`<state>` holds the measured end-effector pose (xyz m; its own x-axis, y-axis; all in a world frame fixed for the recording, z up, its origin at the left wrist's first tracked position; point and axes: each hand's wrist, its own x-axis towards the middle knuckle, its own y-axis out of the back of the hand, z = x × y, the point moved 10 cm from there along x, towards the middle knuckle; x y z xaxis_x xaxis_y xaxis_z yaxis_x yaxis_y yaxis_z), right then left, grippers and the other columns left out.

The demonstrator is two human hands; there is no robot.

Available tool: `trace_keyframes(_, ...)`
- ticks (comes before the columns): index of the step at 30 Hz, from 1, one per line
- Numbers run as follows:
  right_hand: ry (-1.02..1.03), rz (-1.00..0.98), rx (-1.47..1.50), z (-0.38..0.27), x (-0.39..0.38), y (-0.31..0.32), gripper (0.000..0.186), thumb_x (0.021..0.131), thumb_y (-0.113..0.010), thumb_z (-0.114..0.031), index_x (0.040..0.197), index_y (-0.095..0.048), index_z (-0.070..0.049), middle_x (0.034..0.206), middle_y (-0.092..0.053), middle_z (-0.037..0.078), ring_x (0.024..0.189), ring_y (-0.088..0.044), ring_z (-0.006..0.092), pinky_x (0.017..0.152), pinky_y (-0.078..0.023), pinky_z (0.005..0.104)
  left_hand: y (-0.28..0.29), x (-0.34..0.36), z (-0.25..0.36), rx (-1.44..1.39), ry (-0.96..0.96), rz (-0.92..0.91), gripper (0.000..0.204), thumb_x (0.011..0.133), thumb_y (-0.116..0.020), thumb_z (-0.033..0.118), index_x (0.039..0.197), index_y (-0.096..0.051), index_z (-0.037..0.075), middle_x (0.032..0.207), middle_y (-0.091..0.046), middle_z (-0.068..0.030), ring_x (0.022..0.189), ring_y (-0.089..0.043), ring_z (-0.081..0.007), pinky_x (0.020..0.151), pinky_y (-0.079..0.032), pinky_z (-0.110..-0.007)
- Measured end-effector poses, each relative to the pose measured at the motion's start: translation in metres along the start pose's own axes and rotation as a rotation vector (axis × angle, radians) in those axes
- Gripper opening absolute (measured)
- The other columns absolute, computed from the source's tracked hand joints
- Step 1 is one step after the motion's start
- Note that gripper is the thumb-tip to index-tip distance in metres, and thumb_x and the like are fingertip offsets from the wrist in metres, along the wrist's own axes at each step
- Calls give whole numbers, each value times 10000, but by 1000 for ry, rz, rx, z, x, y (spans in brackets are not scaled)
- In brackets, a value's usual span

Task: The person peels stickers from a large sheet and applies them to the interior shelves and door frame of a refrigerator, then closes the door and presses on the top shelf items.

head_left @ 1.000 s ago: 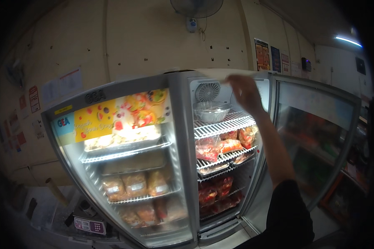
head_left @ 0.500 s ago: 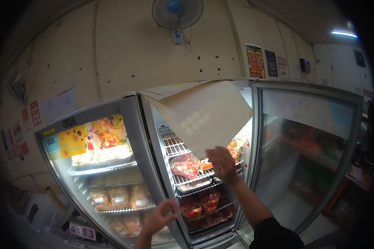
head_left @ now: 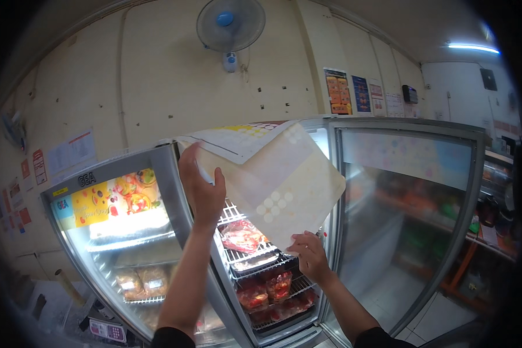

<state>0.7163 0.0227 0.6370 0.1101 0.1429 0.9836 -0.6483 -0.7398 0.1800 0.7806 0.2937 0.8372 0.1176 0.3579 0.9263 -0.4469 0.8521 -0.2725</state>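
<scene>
A large pale flat sheet with faint round dots (head_left: 284, 185) hangs in front of the open right compartment of a glass-door fridge (head_left: 174, 168). My left hand (head_left: 202, 188) grips the sheet's upper left edge, next to the fridge's centre post. My right hand (head_left: 308, 255) pinches its lower corner, in front of the wire shelves (head_left: 243, 255). Red packed meat (head_left: 242, 235) and dark trays lie on those shelves behind the sheet.
The right fridge door (head_left: 412, 214) stands swung open to my right. The left door is closed, with a colourful food picture (head_left: 113, 200) and packets behind it. A wall fan (head_left: 230, 24) hangs above. Posters (head_left: 337, 91) line the wall. Shelves with goods stand at far right.
My right hand dropped from the fridge's top to the sheet's lower corner. My left hand came up and took the upper edge. The sheet now hangs before the open compartment.
</scene>
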Motion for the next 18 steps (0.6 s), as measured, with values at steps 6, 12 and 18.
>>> trace_keyframes(6,-13,-83,-14,-19,-23,13,224,869,-567,98,940,-686,-77,1072,-722,88,1089,-688,293,1033,-493,475,-75,59,6,569,-531,-576,374,840,-662,24,1184,-745,143,1226,-706,-113,1229,-610,-335,1010,-496,-455)
trace_keyframes(12,-46,330,-220,-9,-24,155,117,1010,-545,-3,1067,-647,-12,1077,-715,166,968,-695,275,839,-562,391,-98,109,-2,440,-332,-682,220,905,-656,108,1094,-753,52,972,-748,-168,909,-726,-305,844,-553,-379)
trace_keyframes(18,-426,423,-57,95,123,255,250,1001,-598,-42,1246,-629,-8,1071,-707,94,982,-659,148,848,-517,280,-93,121,-43,417,-171,-954,249,942,-689,135,1180,-749,94,1104,-754,-145,1009,-710,-270,903,-535,-362)
